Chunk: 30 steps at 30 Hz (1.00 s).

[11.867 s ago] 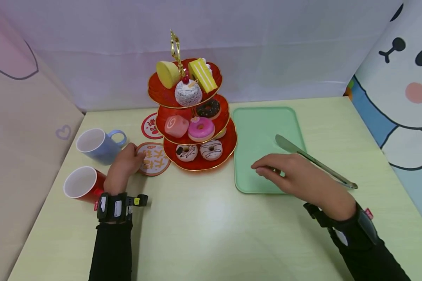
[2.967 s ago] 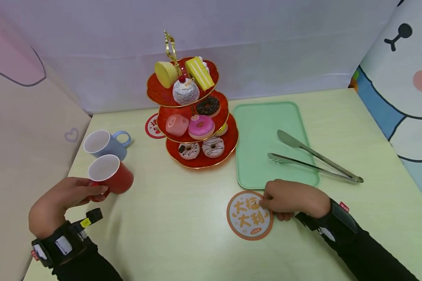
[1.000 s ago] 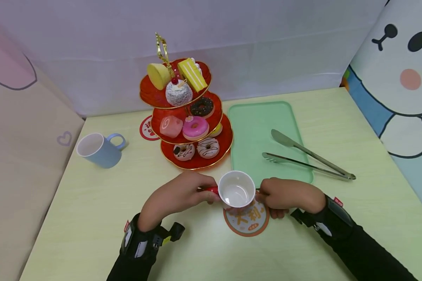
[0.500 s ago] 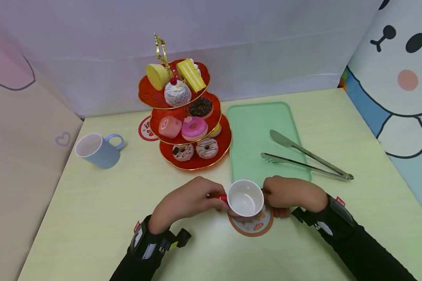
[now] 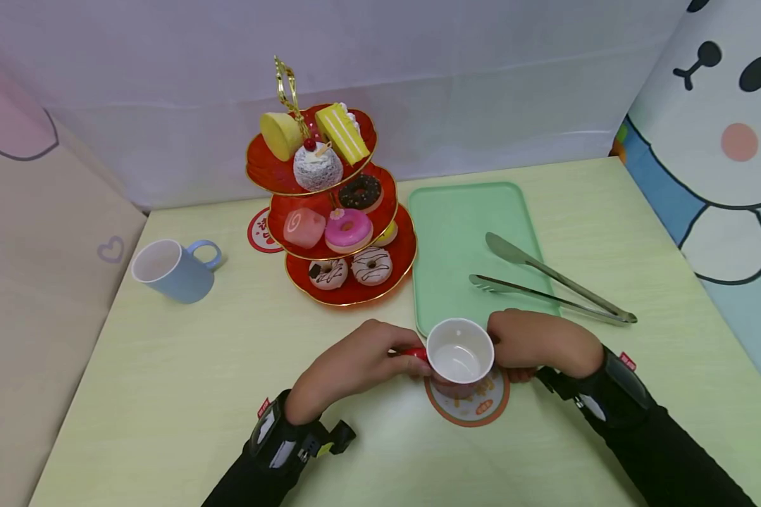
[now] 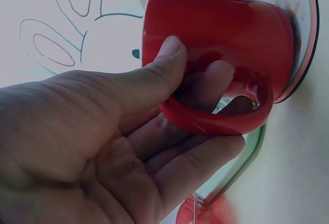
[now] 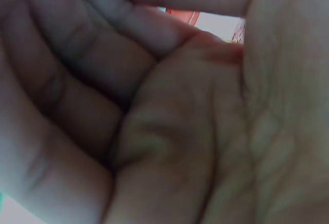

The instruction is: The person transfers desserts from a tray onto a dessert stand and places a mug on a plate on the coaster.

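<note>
My left hand (image 5: pixel 368 359) holds a red mug (image 5: pixel 460 355) by its handle, with the thumb on top and fingers passing through the loop (image 6: pixel 221 124) in the left wrist view. Upright and white inside, the mug is over the far part of a round, orange-rimmed coaster (image 5: pixel 472 414); its base seems to meet the coaster (image 6: pixel 310 23). At the coaster's right edge is my right hand (image 5: pixel 542 345), fingers curled and seemingly pinching that edge; its fingertips are partly hidden behind the mug. The right wrist view has mostly curled fingers and palm (image 7: pixel 169 131).
Behind the hands lies a green tray (image 5: pixel 463 211) with metal tongs (image 5: pixel 564 278) across it. A three-tier red stand (image 5: pixel 355 292) of cakes and donuts is at back centre, partly over a red coaster (image 5: pixel 262 234). A blue mug (image 5: pixel 180 274) stands at left.
My left hand let go of the orange-rimmed coaster, then took the red mug from the left and brought it over the coaster. My right hand took the coaster and has just shifted right with it.
</note>
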Tool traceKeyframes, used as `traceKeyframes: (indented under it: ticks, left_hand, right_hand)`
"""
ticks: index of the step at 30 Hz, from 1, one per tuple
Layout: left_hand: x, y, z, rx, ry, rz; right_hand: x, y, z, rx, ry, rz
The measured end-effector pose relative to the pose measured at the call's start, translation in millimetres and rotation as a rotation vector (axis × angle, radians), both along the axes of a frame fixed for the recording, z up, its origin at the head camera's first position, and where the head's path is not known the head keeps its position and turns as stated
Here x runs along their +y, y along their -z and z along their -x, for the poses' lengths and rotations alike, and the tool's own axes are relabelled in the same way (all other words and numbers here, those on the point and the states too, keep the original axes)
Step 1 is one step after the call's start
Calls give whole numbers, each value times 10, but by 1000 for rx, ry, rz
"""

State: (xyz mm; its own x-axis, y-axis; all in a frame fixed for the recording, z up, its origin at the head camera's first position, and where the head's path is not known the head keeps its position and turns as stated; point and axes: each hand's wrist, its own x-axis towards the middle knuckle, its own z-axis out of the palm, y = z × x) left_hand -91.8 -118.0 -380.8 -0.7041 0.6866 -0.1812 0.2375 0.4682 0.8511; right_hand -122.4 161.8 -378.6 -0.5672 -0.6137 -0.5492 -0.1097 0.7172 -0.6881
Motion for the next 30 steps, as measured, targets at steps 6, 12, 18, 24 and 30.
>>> traceKeyframes:
  ticks: [6,12,18,24,30]
  left_hand:
    - [28,4,-36,-6,-26,0]
    - [50,4,-78,-13,-37,-1]
    - [48,20,-108,-23,-44,-11]
    - [72,34,-133,-34,-40,-18]
    - [85,33,-108,-37,-15,-18]
  right_hand:
    - [46,-4,43,25,-33,-5]
    - [99,-45,81,102,-65,-24]
    - [110,-48,94,132,-103,25]
    - [106,-30,97,126,-109,25]
    - [106,-42,106,143,-104,11]
